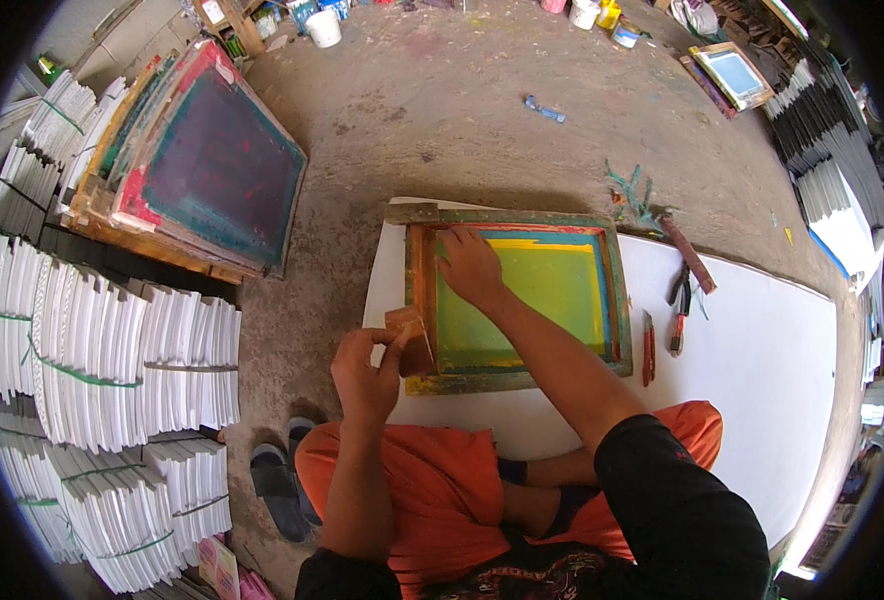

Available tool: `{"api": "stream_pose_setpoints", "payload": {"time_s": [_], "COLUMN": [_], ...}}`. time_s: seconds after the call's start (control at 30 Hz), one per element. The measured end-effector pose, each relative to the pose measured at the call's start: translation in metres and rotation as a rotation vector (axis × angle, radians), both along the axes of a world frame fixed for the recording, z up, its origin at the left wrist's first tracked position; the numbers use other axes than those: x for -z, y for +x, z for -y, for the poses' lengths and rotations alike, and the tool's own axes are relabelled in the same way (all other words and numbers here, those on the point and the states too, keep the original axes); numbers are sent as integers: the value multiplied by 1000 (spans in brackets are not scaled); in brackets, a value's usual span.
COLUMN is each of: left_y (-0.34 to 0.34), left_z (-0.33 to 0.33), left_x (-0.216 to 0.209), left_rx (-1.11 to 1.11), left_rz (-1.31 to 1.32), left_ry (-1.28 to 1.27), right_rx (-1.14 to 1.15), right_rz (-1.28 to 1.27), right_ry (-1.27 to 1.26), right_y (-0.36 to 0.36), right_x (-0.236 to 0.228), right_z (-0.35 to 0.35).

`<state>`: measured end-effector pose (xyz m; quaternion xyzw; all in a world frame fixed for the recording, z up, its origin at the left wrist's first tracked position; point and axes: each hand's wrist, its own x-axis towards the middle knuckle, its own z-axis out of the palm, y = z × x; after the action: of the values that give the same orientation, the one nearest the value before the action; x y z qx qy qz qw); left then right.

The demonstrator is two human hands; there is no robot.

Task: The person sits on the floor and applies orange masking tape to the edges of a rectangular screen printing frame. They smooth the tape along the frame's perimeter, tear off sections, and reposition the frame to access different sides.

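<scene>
A screen-printing frame point(617, 290) with a yellow-green mesh lies flat in front of me, its rim worn and paint-stained. Along its left inner side runs a brown band. My left hand point(365, 375) pinches a strip of brown tape point(412, 338) between thumb and fingers, over the frame's lower left side; whether this strip joins the band I cannot tell. Against the upper left part of the mesh and the band rests my right hand point(470, 265), fingers stretched out. To the right lie a red box cutter point(649, 350) and pliers point(679, 315) with red-and-black handles.
The frame lies on a white board point(762, 350). A hammer-like tool point(687, 255) crosses the board's far edge. Stacked screens point(217, 165) lean at far left, above bundled white paper point(132, 350). Sandals point(284, 490) sit by my knee; buckets point(324, 28) stand far back.
</scene>
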<state>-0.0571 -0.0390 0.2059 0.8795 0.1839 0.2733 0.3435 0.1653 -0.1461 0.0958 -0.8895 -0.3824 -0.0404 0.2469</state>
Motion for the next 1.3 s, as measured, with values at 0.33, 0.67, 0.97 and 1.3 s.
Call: {"api": "stream_pose_setpoints", "payload": {"time_s": [0.33, 0.67, 0.97, 1.3], "left_y": [16, 19, 23, 20], "left_z": [-6, -3, -2, 2], "left_x": [19, 10, 8, 12], "left_rx": [65, 64, 74, 109], "left_rz": [6, 31, 17, 4], "left_ry": [-228, -244, -273, -316], "right_rx": [-222, -235, -393, -514], "right_rz": [396, 435, 551, 301], "right_ry": [-72, 60, -29, -412], "right_y": [72, 78, 90, 104], "right_x": [42, 59, 46, 6], "right_z": [-45, -48, -51, -82]}}
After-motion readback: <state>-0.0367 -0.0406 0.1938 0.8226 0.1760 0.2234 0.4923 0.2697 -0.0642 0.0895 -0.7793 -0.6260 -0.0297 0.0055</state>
